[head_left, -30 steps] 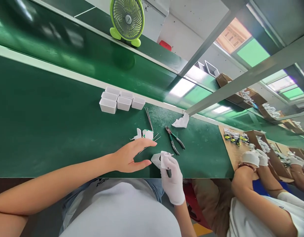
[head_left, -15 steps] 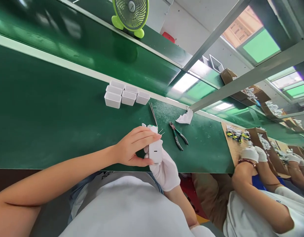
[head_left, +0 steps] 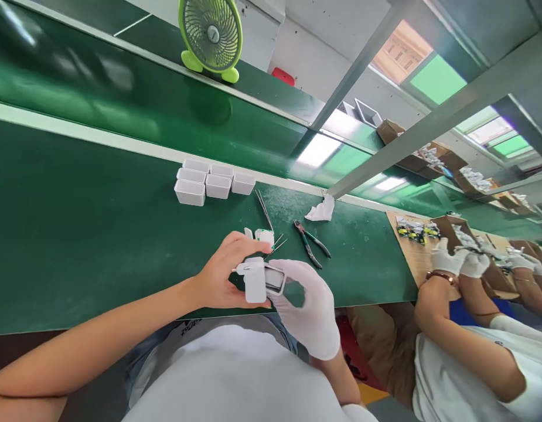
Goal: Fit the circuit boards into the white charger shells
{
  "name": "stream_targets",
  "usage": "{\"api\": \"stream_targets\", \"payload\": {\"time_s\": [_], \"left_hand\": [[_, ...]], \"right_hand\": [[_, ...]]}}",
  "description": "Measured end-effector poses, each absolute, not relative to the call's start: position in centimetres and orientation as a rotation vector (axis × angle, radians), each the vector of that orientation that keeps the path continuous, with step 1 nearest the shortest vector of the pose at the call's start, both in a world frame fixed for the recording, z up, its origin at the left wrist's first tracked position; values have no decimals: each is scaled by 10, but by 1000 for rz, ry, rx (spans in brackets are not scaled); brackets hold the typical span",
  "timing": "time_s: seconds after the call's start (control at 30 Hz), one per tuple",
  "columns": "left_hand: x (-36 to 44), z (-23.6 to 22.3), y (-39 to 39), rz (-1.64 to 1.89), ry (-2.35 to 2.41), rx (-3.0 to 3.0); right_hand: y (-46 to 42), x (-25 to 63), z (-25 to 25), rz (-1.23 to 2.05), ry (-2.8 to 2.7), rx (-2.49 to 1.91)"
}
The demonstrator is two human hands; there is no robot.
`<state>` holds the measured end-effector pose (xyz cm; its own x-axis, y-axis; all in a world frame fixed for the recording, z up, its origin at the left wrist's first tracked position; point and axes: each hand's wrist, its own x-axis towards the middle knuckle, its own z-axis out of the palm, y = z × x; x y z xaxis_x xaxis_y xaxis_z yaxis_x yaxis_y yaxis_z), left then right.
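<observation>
In my bare left hand [head_left: 222, 271] is a white plastic charger piece [head_left: 255, 284], with a small metal prong at its upper left. My right hand [head_left: 312, 308], in a white glove, grips a hollow white rectangular housing [head_left: 276, 279] by its open end. The two parts are touching or very close; I cannot tell whether they are joined. Just beyond my left fingers is a small white part with green edges [head_left: 265, 236]. Tweezers [head_left: 264, 211] lie behind it, and other thin metal tips [head_left: 278, 244] poke out near my fingers. Green-handled cutting pliers [head_left: 312, 243] lie to the right.
Several white plastic cases [head_left: 190, 192] stand grouped by the ledge. A crumpled white glove or cloth [head_left: 321, 208] lies near the post. A green fan [head_left: 212, 35] stands on the shelf. At right, a co-worker's gloved hands [head_left: 449, 258] work beside a cardboard box [head_left: 444, 227].
The white piece has been turned, and the housing's hollow end now shows. My right hand has shifted to its right side with fingers more spread. The whole view has moved slightly.
</observation>
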<state>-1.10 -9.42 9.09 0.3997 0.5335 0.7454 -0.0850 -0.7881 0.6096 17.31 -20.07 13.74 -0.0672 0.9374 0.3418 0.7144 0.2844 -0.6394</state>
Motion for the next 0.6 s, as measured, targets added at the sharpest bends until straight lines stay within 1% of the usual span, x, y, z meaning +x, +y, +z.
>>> {"api": "stream_targets", "payload": {"time_s": [0.07,0.13,0.27,0.4,0.6], "left_hand": [[-12,92,-95,1459,275,2024],[-14,93,-96,1431,179,1924],[-16,97,-101,1391,126,1769],[-19,99,-104,1346,178,1794],[-20,92,-105,1416,230,1864]], "right_hand": [[-202,173,139,376,-1839,-1475],[-202,171,137,393,-1815,-1369],[-197,169,135,403,-1748,-1186],[-195,168,139,356,-1814,-1189],[-194,169,139,289,-1900,-1229]]}}
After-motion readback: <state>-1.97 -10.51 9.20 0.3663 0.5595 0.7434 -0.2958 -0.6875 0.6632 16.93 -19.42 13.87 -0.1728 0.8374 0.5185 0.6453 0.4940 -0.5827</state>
